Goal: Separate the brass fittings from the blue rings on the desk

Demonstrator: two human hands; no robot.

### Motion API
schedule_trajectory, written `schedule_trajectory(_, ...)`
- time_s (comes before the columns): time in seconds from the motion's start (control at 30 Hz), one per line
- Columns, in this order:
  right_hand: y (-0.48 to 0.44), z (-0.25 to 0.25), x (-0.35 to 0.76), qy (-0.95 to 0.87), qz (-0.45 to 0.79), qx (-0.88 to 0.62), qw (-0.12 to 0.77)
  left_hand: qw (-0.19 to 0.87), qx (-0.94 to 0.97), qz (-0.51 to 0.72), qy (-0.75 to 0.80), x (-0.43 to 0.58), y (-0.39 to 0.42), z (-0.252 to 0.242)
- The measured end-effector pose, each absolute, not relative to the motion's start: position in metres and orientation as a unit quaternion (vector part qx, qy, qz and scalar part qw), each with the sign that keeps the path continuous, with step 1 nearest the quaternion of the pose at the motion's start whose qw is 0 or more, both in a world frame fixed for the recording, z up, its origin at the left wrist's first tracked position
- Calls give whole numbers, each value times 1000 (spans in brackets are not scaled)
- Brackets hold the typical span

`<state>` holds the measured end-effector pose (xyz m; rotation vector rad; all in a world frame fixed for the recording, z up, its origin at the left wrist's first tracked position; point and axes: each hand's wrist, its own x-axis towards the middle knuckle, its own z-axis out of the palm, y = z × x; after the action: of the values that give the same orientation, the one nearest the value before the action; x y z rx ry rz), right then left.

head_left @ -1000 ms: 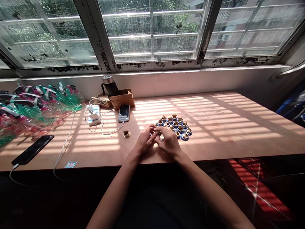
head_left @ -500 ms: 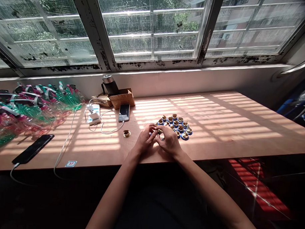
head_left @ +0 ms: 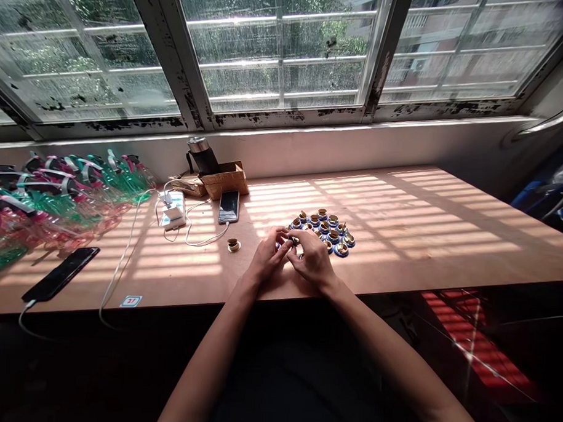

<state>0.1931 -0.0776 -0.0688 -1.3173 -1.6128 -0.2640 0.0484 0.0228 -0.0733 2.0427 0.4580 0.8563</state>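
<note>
My left hand (head_left: 267, 255) and my right hand (head_left: 311, 256) meet near the table's front edge, fingertips pinched together around a small dark and gold-coloured piece (head_left: 294, 240). Fingers cover most of it, so its exact kind does not show. Just behind and right of my hands lie several round gold-coloured fittings with blue rims (head_left: 333, 236), some with a flap or disc standing up inside. Apart from these, to the left of my left hand, a single gold-coloured fitting (head_left: 233, 245) sits on the wooden table (head_left: 400, 240), without a visible blue rim.
A phone (head_left: 228, 207) on a cable lies before a cardboard box (head_left: 226, 179) holding a black flask (head_left: 204, 155). Further left are a power strip (head_left: 172, 211), a second phone (head_left: 61, 273) and a heap of clear plastic bottles with trigger tops (head_left: 70, 191). Windows line the back.
Both hands stay in nearly the same place, with only slight finger movement around the small piece. The fittings on the table have not moved.
</note>
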Motion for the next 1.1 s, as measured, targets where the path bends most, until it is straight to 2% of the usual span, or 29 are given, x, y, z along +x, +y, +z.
schedule_trajectory(0.2, -76, -71, 195, -676, -98, -543, 488, 452, 807, 338, 174, 49, 22, -73)
schedule_trajectory(0.57, -76, -69, 194, -641, -84, -557, 522, 426, 803, 377, 175, 50, 24, -78)
schedule_trajectory(1.1, -76, -70, 195, -661, -71, -541, 515, 424, 817, 349, 175, 49, 18, -65)
